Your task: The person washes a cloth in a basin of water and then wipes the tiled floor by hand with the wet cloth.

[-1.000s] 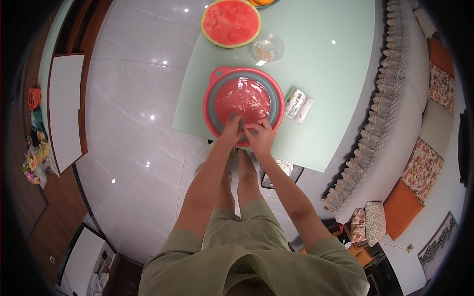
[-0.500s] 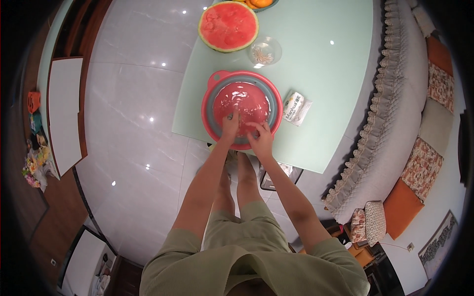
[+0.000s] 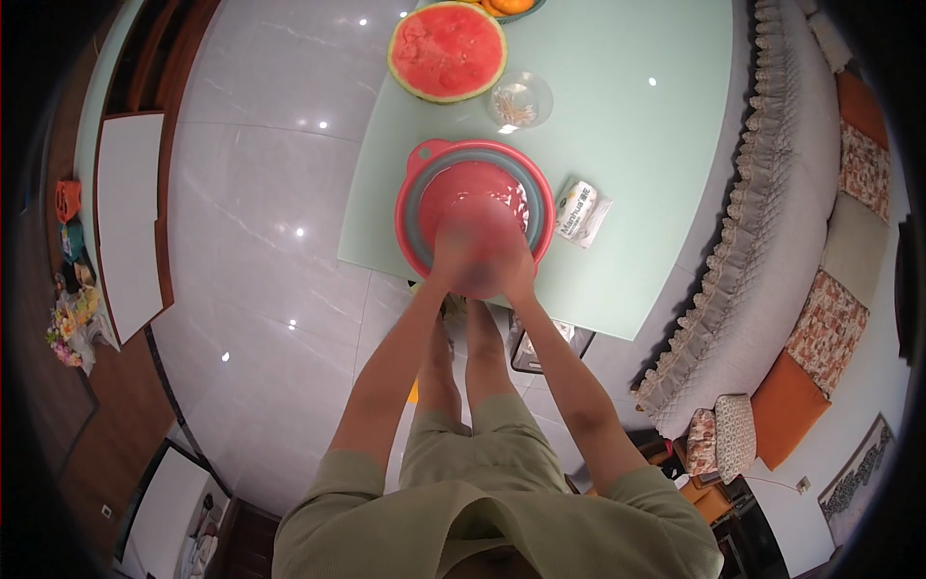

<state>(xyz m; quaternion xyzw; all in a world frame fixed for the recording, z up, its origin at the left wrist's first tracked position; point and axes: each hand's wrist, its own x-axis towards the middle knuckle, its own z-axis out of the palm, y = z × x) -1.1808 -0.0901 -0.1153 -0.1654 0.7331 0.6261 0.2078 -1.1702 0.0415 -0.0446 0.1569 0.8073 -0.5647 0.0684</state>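
Note:
A round red basin (image 3: 406, 234) with a grey inner band stands at the near edge of the pale green table, and water glints inside it. My left hand (image 3: 449, 262) reaches over the near rim into the basin. To its right, my right hand (image 3: 519, 272) reaches in over the same rim. A blurred patch covers the fingers of both hands, so their shape and anything in them are hidden. The two hands are close together over the near half of the basin.
Beyond the basin are a cut watermelon half (image 3: 447, 52), a clear round container (image 3: 520, 100) with small pale sticks, and a bowl of orange fruit (image 3: 511, 8). A soft white pack (image 3: 581, 211) lies to the right. A quilted grey sofa (image 3: 772, 222) flanks the table (image 3: 617, 289).
Both hands have shifted slightly within the basin. Their fingers showed before; a blur now covers them. The rest of the table looks the same.

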